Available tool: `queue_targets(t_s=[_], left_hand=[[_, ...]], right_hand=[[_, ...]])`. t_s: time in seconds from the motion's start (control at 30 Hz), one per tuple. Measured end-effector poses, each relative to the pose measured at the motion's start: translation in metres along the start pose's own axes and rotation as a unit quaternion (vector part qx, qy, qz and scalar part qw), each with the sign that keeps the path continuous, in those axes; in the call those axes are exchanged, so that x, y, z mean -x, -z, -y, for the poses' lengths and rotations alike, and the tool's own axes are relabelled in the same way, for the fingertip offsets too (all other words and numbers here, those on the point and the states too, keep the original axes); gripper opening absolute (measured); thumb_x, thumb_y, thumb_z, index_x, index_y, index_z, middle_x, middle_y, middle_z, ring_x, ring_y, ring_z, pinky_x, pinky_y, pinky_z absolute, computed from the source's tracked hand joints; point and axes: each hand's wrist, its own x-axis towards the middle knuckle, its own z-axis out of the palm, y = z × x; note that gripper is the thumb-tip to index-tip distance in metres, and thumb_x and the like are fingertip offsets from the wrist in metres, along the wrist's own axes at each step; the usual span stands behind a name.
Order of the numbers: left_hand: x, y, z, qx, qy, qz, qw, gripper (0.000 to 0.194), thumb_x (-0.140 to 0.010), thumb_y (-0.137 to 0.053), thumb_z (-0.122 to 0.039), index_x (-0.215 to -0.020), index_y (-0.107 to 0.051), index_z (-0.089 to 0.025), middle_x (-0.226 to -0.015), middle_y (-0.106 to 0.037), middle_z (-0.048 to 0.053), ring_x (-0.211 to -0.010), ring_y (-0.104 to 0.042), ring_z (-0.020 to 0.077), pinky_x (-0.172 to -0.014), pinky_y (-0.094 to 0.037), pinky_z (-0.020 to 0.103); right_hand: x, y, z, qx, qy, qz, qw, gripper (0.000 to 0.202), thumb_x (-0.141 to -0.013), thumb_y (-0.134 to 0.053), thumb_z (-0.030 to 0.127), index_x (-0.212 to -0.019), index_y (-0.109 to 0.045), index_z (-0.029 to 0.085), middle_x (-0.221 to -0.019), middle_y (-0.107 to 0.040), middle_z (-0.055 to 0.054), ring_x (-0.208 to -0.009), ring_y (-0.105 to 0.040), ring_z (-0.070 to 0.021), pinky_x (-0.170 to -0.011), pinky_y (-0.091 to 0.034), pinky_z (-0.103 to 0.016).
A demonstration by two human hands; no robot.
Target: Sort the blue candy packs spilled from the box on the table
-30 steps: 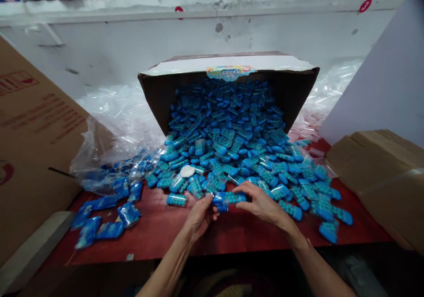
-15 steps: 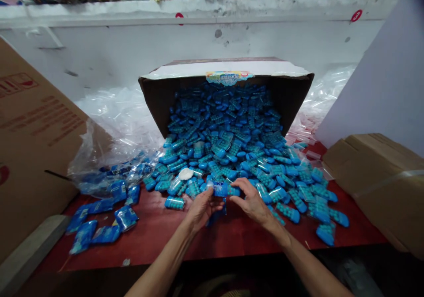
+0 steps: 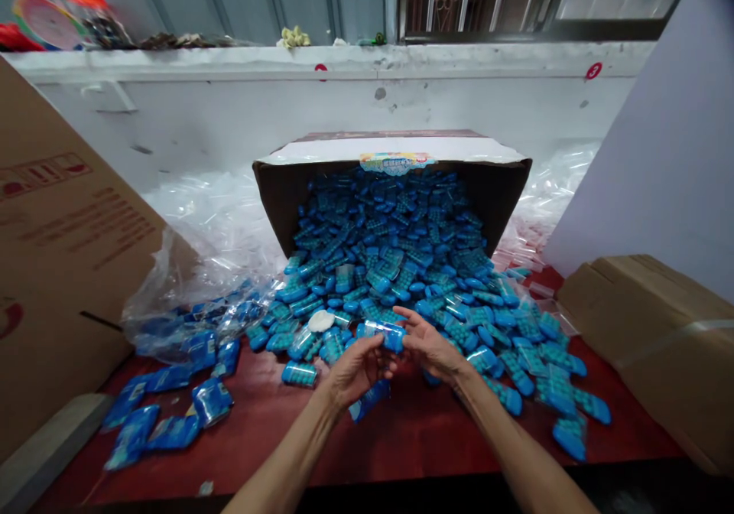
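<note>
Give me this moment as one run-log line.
left hand: holding blue container | right hand: at its right end | beyond: open carton, piled containers | surface: red table

The container [image 3: 381, 336] in the hands is smooth, glossy plastic, with bright highlights along it. The heaped containers [image 3: 401, 269] pair clear, shiny plastic with opaque blue plastic ends. Blue wrappers [image 3: 131, 434] are thin, crinkled film with a wet-looking gloss; the clear bag [image 3: 154, 300] beside them is creased, filmy plastic. The left carton [image 3: 69, 223] is matt brown cardboard printed in red, and the right carton [image 3: 647, 300] is equally dull, crossed by shinier tape [image 3: 708, 304]. Red and smooth, the bench [image 3: 258, 453] has a soft sheen, its material unclear. The white wall [image 3: 229, 131] looks painted, matt and scuffed.
</note>
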Motion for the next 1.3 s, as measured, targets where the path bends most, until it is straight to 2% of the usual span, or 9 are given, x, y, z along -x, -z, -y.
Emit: queue_targets(t_s=[0.13, 0.23, 0.37, 0.6, 0.73, 0.83, 1.03, 1.2, 1.3], left_hand=[[0.002, -0.005, 0.009, 0.005, -0.031, -0.029, 0.999, 0.018, -0.073, -0.056, -0.03, -0.074, -0.059, -0.012, -0.064, -0.062, 0.004, -0.059, -0.058, 0.0133, -0.052, -0.041, 0.022], [0.003, -0.01, 0.017, 0.012, -0.064, -0.046, 0.997, 0.018, -0.072, -0.058, -0.03, -0.077, -0.058, -0.013, -0.064, -0.061, 0.002, -0.059, -0.057, 0.0115, -0.052, -0.04, 0.021], [0.004, -0.015, 0.025, -0.014, -0.091, -0.12, 0.988, 0.019, -0.069, -0.061, -0.028, -0.078, -0.058, -0.012, -0.059, -0.059, 0.002, -0.051, -0.053, 0.0086, -0.047, -0.038, 0.019], [0.011, -0.005, 0.019, -0.045, -0.031, -0.113, 0.992, 0.031, -0.071, -0.056, -0.04, -0.082, -0.059, -0.012, -0.062, -0.062, 0.006, -0.052, -0.056, 0.0121, -0.047, -0.04, 0.021], [0.01, 0.001, 0.02, -0.047, -0.037, -0.13, 0.99, 0.029, -0.069, -0.06, -0.038, -0.084, -0.059, -0.013, -0.066, -0.064, 0.006, -0.054, -0.057, 0.0133, -0.049, -0.041, 0.023], [0.008, 0.0, 0.027, -0.015, -0.048, -0.134, 0.99, 0.029, -0.069, -0.058, -0.04, -0.083, -0.059, -0.014, -0.067, -0.064, 0.005, -0.054, -0.056, 0.0128, -0.047, -0.041, 0.023], [0.011, -0.006, 0.035, -0.044, -0.033, -0.202, 0.978, 0.033, -0.068, -0.058, -0.042, -0.082, -0.057, -0.012, -0.053, -0.058, 0.002, -0.044, -0.051, 0.0101, -0.041, -0.035, 0.02], [0.015, -0.009, 0.034, -0.084, -0.051, -0.195, 0.976, 0.031, -0.064, -0.063, -0.039, -0.08, -0.057, -0.012, -0.059, -0.06, 0.003, -0.047, -0.053, 0.0103, -0.043, -0.035, 0.02], [0.015, -0.008, 0.035, -0.109, -0.066, -0.221, 0.967, 0.031, -0.061, -0.066, -0.038, -0.076, -0.057, -0.013, -0.055, -0.058, 0.001, -0.044, -0.052, 0.0096, -0.042, -0.034, 0.02]], right_hand=[[0.007, -0.008, -0.005, 0.025, 0.011, -0.001, 1.0, 0.051, -0.063, -0.067, 0.021, -0.111, -0.05, 0.026, -0.101, -0.049, -0.001, -0.062, -0.053, -0.0065, -0.056, -0.044, -0.021], [0.012, -0.013, -0.014, -0.008, 0.01, -0.023, 1.0, 0.044, -0.069, -0.062, 0.028, -0.111, -0.049, 0.025, -0.089, -0.055, 0.0, -0.058, -0.052, -0.0074, -0.054, -0.044, -0.023], [0.017, -0.016, -0.025, 0.038, 0.038, -0.087, 0.995, 0.041, -0.071, -0.06, 0.029, -0.111, -0.049, 0.025, -0.09, -0.055, 0.0, -0.062, -0.052, -0.0085, -0.059, -0.046, -0.024], [0.018, -0.016, -0.026, 0.066, 0.035, -0.107, 0.991, 0.042, -0.067, -0.062, 0.025, -0.107, -0.048, 0.024, -0.088, -0.049, 0.0, -0.067, -0.053, -0.0101, -0.057, -0.048, -0.024], [0.021, -0.02, -0.027, 0.046, -0.007, -0.131, 0.99, 0.053, -0.065, -0.063, 0.026, -0.112, -0.04, 0.024, -0.08, -0.046, 0.003, -0.055, -0.053, -0.0092, -0.047, -0.048, -0.026], [0.023, -0.022, -0.028, 0.01, -0.053, -0.121, 0.991, 0.051, -0.065, -0.063, 0.031, -0.108, -0.037, 0.021, -0.071, -0.045, 0.005, -0.048, -0.051, -0.0089, -0.044, -0.049, -0.028], [0.026, -0.021, -0.03, 0.135, 0.05, -0.131, 0.981, 0.051, -0.07, -0.058, 0.023, -0.116, -0.035, 0.025, -0.07, -0.045, 0.007, -0.048, -0.05, -0.0054, -0.045, -0.045, -0.02], [0.03, -0.018, -0.032, 0.079, 0.003, -0.115, 0.99, 0.049, -0.073, -0.055, 0.029, -0.116, -0.032, 0.025, -0.063, -0.04, 0.008, -0.04, -0.044, -0.0054, -0.04, -0.046, -0.023], [0.036, -0.022, -0.031, 0.163, 0.023, -0.106, 0.981, 0.046, -0.075, -0.054, 0.027, -0.118, -0.037, 0.026, -0.062, -0.041, 0.007, -0.042, -0.044, -0.0053, -0.042, -0.044, -0.021]])
